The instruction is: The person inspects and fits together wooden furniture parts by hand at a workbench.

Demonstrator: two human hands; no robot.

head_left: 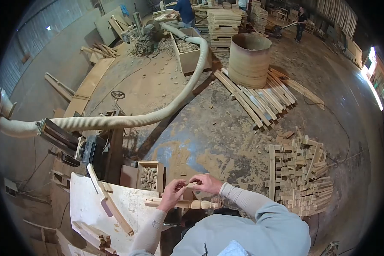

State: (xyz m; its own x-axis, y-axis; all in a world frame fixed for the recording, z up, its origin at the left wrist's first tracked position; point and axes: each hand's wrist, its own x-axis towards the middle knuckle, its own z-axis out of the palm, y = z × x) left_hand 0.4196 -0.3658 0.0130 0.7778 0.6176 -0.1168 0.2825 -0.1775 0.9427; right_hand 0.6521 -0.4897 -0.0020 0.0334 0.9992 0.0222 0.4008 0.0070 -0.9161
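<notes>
My L hand (171,195) and R hand (208,183) pinch a small pc. (192,185), prob. wood, turned leg (196,204) below them: close handling, I'd say, so next calls for steady fingers.

Top: pale grey-blue shirt (243,232), plain matte cloth, loose cut, soft creases toward the shoulder. Short right shirt sleeve (277,210), same grey, wide opening. Under it, a long right undersleeve (245,197): beige, snug, thin knit look, fine wrinkles along the forearm, ends at the wrist. Matching left undersleeve (148,234), also beige and close-fitting, a few small darker marks near the wrist end. Left hand (173,194) and right hand (208,183) both bare. White-and-light-blue patch (233,249) low on the torso, angular outline; can't tell print vs separate item. Thin dark squiggle (205,249) beside it, cord or marking unclear.
</notes>
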